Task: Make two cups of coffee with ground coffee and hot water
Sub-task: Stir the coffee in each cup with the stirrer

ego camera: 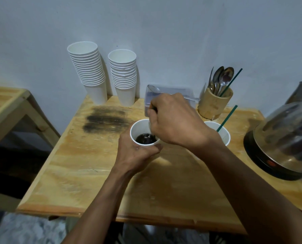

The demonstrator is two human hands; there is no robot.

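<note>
Left hand [136, 152] grips white paper cup [139, 128] of dark coffee; right hand [173, 120] pinches stirrer, mostly hidden — stir gently, keep cup steady on wooden desk [94, 173].

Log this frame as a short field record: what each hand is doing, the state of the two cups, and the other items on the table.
left hand: grips near cup from below
right hand: pinches a thin dark stirrer over near cup, partly hidden
near cup: holds dark liquid
second cup: green stirrer inside, contents not visible
kettle: right table edge
cup stacks: two, against wall
spoon holder: spoons, green stick
clear container: spoon across top
</note>
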